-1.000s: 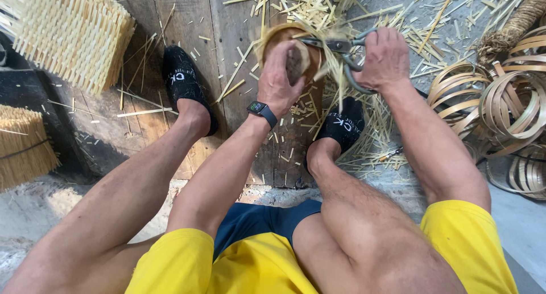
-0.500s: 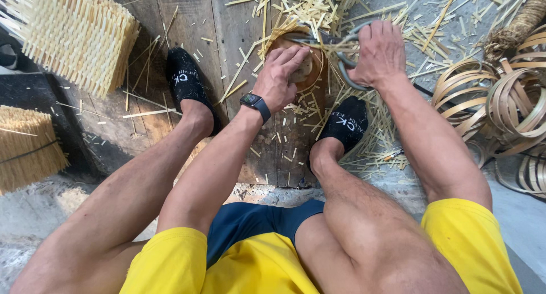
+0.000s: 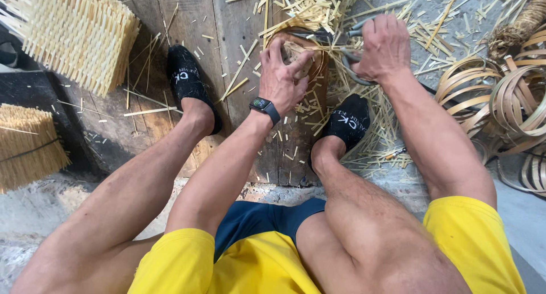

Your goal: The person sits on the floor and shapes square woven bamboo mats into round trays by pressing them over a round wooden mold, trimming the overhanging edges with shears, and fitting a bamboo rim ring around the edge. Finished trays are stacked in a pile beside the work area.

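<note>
the fingers (image 3: 282,60) of the left hand (image 3: 284,80) are curled tight around a small pale bundle of split bamboo (image 3: 296,50), pressing it inside the brown bamboo hoop (image 3: 319,72) that stands on the wooden boards (image 3: 239,38) between the two black shoes. the right hand (image 3: 384,46) is closed in a fist around the grey handles of a pair of shears (image 3: 350,58), whose blades reach in toward the hoop's upper rim; how far the blades are parted cannot be told, since the fist and scraps hide them. in the head view, compared with a second ago, the left hand has dropped from the hoop's top edge down into it and tightened on the bundle, and the shears have drawn in closer beside it, so the work seems to have passed from trimming to holding and re-gripping. loose bamboo slivers (image 3: 318,12) lie all about the hoop, coiled bamboo strips (image 3: 512,100) sit to the right, and a woven straw-coloured block (image 3: 74,32) lies at the upper left.
</note>
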`<state>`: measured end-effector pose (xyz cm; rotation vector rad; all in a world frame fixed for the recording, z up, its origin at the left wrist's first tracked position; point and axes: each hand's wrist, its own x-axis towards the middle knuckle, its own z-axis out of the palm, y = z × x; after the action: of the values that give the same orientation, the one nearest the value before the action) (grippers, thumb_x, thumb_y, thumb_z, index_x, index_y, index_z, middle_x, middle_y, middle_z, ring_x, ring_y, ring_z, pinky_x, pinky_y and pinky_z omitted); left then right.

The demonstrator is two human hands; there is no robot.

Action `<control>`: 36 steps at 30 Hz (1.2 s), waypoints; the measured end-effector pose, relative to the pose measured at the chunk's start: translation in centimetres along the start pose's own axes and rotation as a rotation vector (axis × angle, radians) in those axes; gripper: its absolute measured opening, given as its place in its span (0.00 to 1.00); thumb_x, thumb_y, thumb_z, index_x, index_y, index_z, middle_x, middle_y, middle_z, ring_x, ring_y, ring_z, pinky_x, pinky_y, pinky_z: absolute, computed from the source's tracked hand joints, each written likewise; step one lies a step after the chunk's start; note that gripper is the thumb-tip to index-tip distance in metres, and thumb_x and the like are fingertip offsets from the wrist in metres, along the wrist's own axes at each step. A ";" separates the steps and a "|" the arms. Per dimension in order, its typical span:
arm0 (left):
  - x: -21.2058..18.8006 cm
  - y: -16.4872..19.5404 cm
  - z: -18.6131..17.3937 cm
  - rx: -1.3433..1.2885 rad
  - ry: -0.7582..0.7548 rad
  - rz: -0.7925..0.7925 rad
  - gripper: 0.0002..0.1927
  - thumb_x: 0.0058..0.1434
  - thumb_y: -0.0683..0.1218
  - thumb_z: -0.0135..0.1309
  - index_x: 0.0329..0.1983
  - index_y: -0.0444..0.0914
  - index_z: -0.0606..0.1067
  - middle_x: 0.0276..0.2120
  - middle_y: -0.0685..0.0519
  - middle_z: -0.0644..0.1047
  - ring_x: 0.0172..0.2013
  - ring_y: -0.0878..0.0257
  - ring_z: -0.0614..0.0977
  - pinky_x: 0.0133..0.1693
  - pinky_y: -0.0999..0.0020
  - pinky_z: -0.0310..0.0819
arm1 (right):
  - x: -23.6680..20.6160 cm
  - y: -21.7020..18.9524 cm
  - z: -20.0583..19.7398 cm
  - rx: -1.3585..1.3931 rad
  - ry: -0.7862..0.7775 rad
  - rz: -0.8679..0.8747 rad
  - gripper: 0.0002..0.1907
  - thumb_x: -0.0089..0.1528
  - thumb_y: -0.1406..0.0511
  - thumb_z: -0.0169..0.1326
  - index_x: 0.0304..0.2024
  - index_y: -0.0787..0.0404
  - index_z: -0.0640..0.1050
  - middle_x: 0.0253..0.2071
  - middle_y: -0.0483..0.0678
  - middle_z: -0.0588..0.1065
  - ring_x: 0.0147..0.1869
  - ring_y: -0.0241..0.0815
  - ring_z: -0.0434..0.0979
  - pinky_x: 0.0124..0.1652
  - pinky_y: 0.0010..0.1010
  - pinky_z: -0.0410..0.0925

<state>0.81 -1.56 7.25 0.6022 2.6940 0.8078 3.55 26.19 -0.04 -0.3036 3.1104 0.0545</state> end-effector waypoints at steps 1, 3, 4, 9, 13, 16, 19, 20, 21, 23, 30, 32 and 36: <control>0.0 -0.2 -0.2 -0.011 -0.026 0.005 0.34 0.46 0.41 0.66 0.58 0.58 0.79 0.65 0.40 0.59 0.61 0.38 0.64 0.61 0.49 0.70 | 0.0 0.2 0.3 0.027 -0.062 0.020 0.13 0.52 0.57 0.60 0.29 0.58 0.73 0.34 0.45 0.68 0.38 0.39 0.67 0.35 0.30 0.64; -0.2 -0.3 -0.3 -0.068 0.036 0.036 0.32 0.45 0.43 0.69 0.55 0.55 0.80 0.64 0.38 0.58 0.61 0.36 0.63 0.61 0.47 0.68 | -0.8 1.4 0.6 0.048 -0.191 0.025 0.09 0.58 0.61 0.55 0.31 0.59 0.74 0.30 0.46 0.67 0.35 0.38 0.66 0.32 0.30 0.63; -0.3 -0.3 -0.3 -0.099 0.063 0.053 0.30 0.44 0.44 0.70 0.54 0.54 0.81 0.64 0.38 0.58 0.61 0.36 0.62 0.61 0.45 0.67 | -1.3 1.8 0.7 0.057 -0.259 0.030 0.07 0.61 0.63 0.53 0.32 0.60 0.74 0.28 0.46 0.67 0.33 0.37 0.65 0.31 0.30 0.63; -0.1 -0.3 0.4 -0.077 0.045 0.059 0.22 0.47 0.45 0.72 0.47 0.54 0.84 0.65 0.42 0.59 0.65 0.39 0.62 0.64 0.50 0.69 | -1.8 2.1 -0.3 -0.007 -0.031 -0.042 0.27 0.55 0.45 0.59 0.30 0.62 0.74 0.30 0.47 0.67 0.34 0.39 0.66 0.32 0.29 0.63; 0.5 -1.2 -0.1 -0.089 -0.052 0.109 0.20 0.47 0.42 0.70 0.44 0.53 0.86 0.65 0.43 0.61 0.67 0.42 0.61 0.65 0.52 0.68 | -0.4 0.9 -0.7 0.026 0.030 -0.075 0.29 0.51 0.43 0.62 0.31 0.63 0.74 0.30 0.48 0.67 0.34 0.42 0.67 0.34 0.31 0.64; 0.6 -1.6 -0.8 -0.103 -0.067 0.146 0.20 0.45 0.40 0.69 0.43 0.51 0.86 0.67 0.43 0.60 0.67 0.42 0.60 0.66 0.52 0.67 | -0.6 1.1 -0.1 0.053 -0.101 -0.035 0.21 0.56 0.51 0.61 0.30 0.62 0.74 0.31 0.46 0.68 0.36 0.40 0.68 0.35 0.31 0.65; 0.6 -1.9 -1.6 -0.059 -0.152 0.176 0.23 0.42 0.37 0.67 0.42 0.51 0.87 0.68 0.49 0.63 0.68 0.42 0.59 0.66 0.52 0.67 | -1.6 2.3 0.4 0.072 -0.368 0.049 0.18 0.67 0.55 0.56 0.30 0.61 0.74 0.27 0.48 0.69 0.34 0.42 0.70 0.31 0.35 0.67; 0.7 -1.9 -1.9 -0.074 -0.161 0.182 0.24 0.42 0.37 0.66 0.42 0.51 0.87 0.68 0.50 0.64 0.68 0.43 0.60 0.66 0.53 0.67 | -1.9 2.6 0.4 0.081 -0.338 0.039 0.17 0.65 0.55 0.57 0.30 0.60 0.75 0.28 0.48 0.70 0.36 0.42 0.71 0.33 0.36 0.67; 0.7 -1.9 -2.1 -0.089 -0.172 0.187 0.24 0.42 0.36 0.65 0.41 0.52 0.87 0.68 0.51 0.64 0.69 0.44 0.60 0.67 0.54 0.68 | -2.3 2.9 0.3 0.090 -0.311 0.027 0.16 0.63 0.55 0.58 0.31 0.59 0.75 0.29 0.48 0.70 0.37 0.42 0.71 0.34 0.36 0.68; 1.0 -1.8 -2.4 -0.099 -0.185 0.225 0.23 0.41 0.36 0.65 0.39 0.52 0.87 0.67 0.52 0.65 0.69 0.45 0.60 0.67 0.54 0.67 | -2.3 2.9 -0.1 0.080 -0.237 -0.001 0.20 0.61 0.50 0.59 0.32 0.60 0.76 0.30 0.48 0.70 0.38 0.43 0.71 0.35 0.35 0.68; 1.4 -1.8 -3.0 -0.075 -0.303 0.344 0.20 0.42 0.36 0.67 0.37 0.51 0.87 0.68 0.51 0.66 0.69 0.46 0.60 0.69 0.54 0.64 | -1.1 0.3 -0.4 0.023 -0.129 -0.038 0.24 0.58 0.47 0.61 0.32 0.60 0.76 0.30 0.47 0.70 0.37 0.40 0.70 0.37 0.31 0.68; 1.6 -2.0 -3.1 -0.074 -0.319 0.340 0.20 0.42 0.37 0.67 0.37 0.51 0.87 0.68 0.51 0.65 0.69 0.46 0.60 0.69 0.53 0.64 | -1.3 1.2 -0.1 0.064 -0.222 0.007 0.19 0.64 0.50 0.59 0.32 0.59 0.76 0.28 0.45 0.70 0.35 0.38 0.70 0.36 0.31 0.68; 1.7 -1.9 -2.5 -0.036 -0.321 0.292 0.21 0.41 0.40 0.71 0.39 0.53 0.87 0.67 0.51 0.65 0.67 0.46 0.61 0.65 0.48 0.66 | -1.9 4.3 0.1 0.179 -0.280 0.233 0.23 0.68 0.49 0.60 0.30 0.60 0.76 0.27 0.46 0.69 0.30 0.38 0.68 0.29 0.36 0.67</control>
<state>-2.18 -3.36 8.02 1.0368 2.3270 0.7515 4.56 30.76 0.03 0.0664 2.8293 -0.1628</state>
